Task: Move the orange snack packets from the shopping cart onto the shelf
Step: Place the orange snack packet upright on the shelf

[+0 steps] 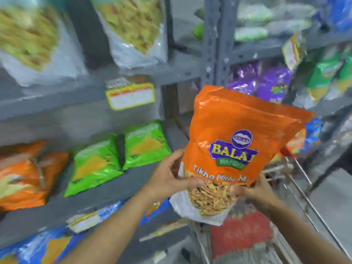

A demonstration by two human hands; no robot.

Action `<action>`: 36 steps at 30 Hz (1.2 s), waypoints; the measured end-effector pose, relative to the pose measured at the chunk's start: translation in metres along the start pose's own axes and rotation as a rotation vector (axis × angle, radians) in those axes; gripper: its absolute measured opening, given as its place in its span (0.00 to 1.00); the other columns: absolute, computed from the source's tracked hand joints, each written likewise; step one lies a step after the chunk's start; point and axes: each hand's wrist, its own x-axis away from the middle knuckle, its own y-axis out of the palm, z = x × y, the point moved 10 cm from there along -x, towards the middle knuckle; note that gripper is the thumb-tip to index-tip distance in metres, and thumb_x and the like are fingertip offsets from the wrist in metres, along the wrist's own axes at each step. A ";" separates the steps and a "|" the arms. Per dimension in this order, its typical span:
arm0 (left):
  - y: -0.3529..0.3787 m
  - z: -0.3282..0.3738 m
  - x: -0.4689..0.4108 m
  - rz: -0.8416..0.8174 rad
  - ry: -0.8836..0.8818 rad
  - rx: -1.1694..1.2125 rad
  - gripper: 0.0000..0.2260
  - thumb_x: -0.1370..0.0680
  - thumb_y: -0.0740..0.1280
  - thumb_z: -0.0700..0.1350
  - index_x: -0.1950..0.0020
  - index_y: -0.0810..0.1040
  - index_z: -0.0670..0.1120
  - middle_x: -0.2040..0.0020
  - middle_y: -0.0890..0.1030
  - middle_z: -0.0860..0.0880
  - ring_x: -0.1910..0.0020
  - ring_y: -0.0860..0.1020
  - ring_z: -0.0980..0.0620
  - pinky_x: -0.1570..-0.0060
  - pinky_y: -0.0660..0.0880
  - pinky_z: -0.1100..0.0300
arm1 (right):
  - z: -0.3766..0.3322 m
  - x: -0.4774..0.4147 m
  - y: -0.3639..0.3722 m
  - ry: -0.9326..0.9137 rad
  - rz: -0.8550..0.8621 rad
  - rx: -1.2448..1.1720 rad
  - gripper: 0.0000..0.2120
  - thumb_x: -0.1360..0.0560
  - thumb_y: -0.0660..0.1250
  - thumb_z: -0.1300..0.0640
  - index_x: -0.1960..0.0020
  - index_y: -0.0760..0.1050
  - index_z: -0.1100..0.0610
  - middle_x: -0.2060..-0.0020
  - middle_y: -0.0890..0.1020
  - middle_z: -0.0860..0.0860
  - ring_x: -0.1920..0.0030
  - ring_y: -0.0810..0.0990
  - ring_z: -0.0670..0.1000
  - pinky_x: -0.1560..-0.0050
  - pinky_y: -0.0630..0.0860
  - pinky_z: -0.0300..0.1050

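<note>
I hold one large orange snack packet upright in the air with both hands, above the wire shopping cart. My left hand grips its lower left edge and my right hand grips its lower right corner. More orange packets lie on the grey shelf at the far left. Another orange packet shows behind the held one, inside the cart.
Two green packets lie on the same shelf between the orange ones and my hands. White packets stand on the shelf above; blue ones lie below. A grey upright post splits the racks. Purple packets fill the right rack.
</note>
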 end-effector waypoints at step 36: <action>-0.536 0.226 0.142 0.928 0.469 -0.200 0.22 0.32 0.72 0.58 0.41 0.74 0.52 0.38 0.80 0.46 0.39 0.79 0.49 0.38 0.76 0.46 | -0.258 -0.161 0.554 -0.592 -0.148 -0.053 0.14 0.30 0.77 0.55 0.50 0.75 0.53 0.54 0.84 0.51 0.52 0.84 0.47 0.49 0.80 0.43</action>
